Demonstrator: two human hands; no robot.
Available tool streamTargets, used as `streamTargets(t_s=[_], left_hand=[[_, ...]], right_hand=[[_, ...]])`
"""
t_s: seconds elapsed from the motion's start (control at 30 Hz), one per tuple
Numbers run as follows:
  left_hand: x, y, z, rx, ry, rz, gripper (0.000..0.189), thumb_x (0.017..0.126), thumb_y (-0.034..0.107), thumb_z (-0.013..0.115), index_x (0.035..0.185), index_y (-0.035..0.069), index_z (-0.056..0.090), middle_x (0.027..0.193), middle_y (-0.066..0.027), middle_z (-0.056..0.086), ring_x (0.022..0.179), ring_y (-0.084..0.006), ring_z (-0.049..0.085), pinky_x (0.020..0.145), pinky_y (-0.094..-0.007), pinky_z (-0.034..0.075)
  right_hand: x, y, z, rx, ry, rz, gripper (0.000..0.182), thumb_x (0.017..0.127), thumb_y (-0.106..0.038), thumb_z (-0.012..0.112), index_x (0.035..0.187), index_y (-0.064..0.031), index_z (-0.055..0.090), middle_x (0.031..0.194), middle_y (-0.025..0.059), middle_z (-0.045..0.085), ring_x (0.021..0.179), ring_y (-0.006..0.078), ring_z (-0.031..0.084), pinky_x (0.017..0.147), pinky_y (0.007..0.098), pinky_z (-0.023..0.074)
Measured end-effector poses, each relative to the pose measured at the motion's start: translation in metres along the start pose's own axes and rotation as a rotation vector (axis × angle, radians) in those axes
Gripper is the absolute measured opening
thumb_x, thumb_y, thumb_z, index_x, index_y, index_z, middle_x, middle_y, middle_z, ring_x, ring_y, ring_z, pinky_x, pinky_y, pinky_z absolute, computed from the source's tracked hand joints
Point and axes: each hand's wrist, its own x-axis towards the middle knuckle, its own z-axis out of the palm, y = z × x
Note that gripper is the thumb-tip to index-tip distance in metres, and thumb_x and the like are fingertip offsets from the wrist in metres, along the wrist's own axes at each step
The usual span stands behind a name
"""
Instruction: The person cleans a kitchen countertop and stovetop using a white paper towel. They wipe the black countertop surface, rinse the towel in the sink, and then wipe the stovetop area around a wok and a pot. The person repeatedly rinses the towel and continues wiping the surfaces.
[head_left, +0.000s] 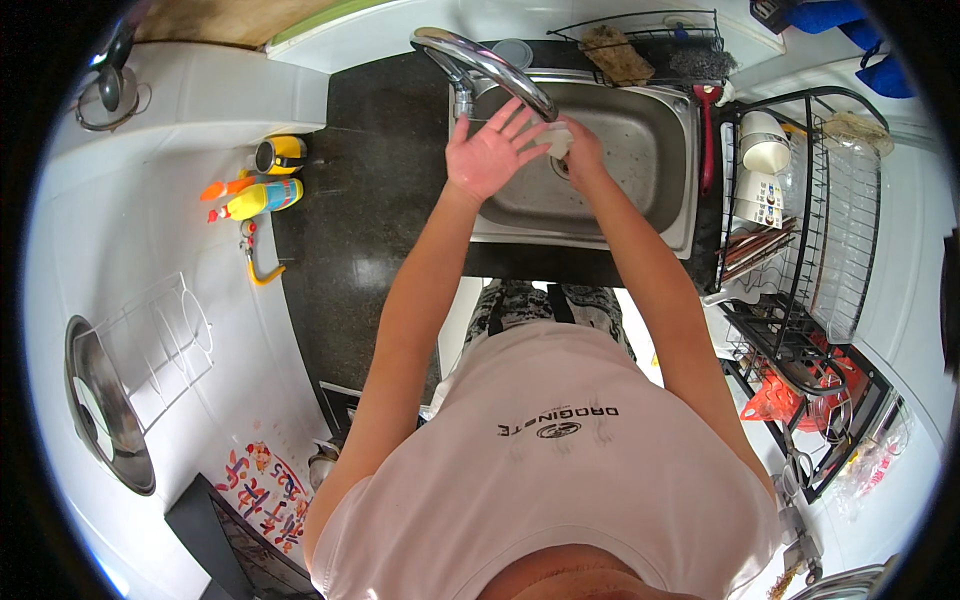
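Note:
My left hand (486, 156) is held palm up beside the spout of the chrome faucet (501, 61). Its fingers are spread and nothing lies in it. Close by on the right, my right hand (585, 156) grips a small whitish, translucent object (557, 141), too small and partly covered to name. That object is over the drain side of the stainless-steel sink (645, 172), just below the spout's end. Whether water is running cannot be made out.
A dark countertop (367, 195) extends left, with a yellow squeeze bottle (266, 199) and a yellow-and-black mug (281, 155) at its edge. Behind the sink lie a sponge (616, 56) and steel wool (701, 66). A black dish rack (806, 217) with paper cups (763, 142) stands right.

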Motion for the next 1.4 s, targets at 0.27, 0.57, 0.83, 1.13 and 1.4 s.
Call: streamTargets(t_s=[0.27,0.57,0.83,1.13,1.4], left_hand=[[0.073,-0.035,-0.01,0.342,0.392,-0.186,0.025,0.102,0.027,0.046,0.095,0.005,0.056,0.069,0.0016,0.041,0.06,-0.0108,0.037,0.057,-0.0263,0.037],[0.052,-0.015,-0.025,1.377,0.432,0.166,0.02,0.101,0.018,0.049,0.11,0.005,0.062,0.089,-0.0006,0.06,0.074,-0.0084,0.053,0.067,-0.0243,0.045],[0.004,0.015,-0.054,0.893,0.796,0.027,0.037,0.096,0.03,0.057,0.118,0.0,0.057,0.112,-0.0128,0.064,0.094,-0.025,0.061,0.082,-0.0374,0.051],[0.045,0.044,-0.049,0.79,0.875,-0.106,0.016,0.098,0.013,0.051,0.1,0.001,0.061,0.093,-0.0097,0.073,0.072,-0.0133,0.065,0.062,-0.0246,0.053],[0.049,0.033,-0.045,0.596,0.915,-0.015,0.024,0.094,0.025,0.059,0.106,0.004,0.057,0.096,-0.0151,0.07,0.074,-0.0225,0.065,0.065,-0.0345,0.055]], right_hand=[[-0.014,0.016,-0.066,0.206,0.148,0.106,0.034,0.097,-0.018,0.044,0.122,-0.0016,0.062,0.117,0.0096,0.065,0.1,0.0222,0.064,0.086,0.0355,0.0525],[-0.019,0.019,-0.039,0.131,-0.247,-0.121,0.037,0.097,-0.022,0.045,0.126,-0.0048,0.061,0.121,0.0062,0.064,0.109,0.0177,0.059,0.098,0.0304,0.0437],[-0.032,-0.018,0.018,-0.322,-0.176,-0.141,0.039,0.099,-0.029,0.046,0.124,-0.0037,0.063,0.124,0.0087,0.063,0.114,0.0187,0.057,0.099,0.0303,0.0408],[0.001,-0.005,0.017,-1.174,-0.205,-0.57,0.042,0.101,-0.034,0.042,0.124,-0.0043,0.06,0.121,0.0264,0.06,0.119,0.0386,0.054,0.101,0.0427,0.0419],[0.01,-0.004,0.027,-1.052,-0.156,-0.516,0.044,0.102,-0.038,0.038,0.123,-0.0062,0.061,0.115,0.0219,0.064,0.109,0.0386,0.06,0.094,0.0415,0.0454]])
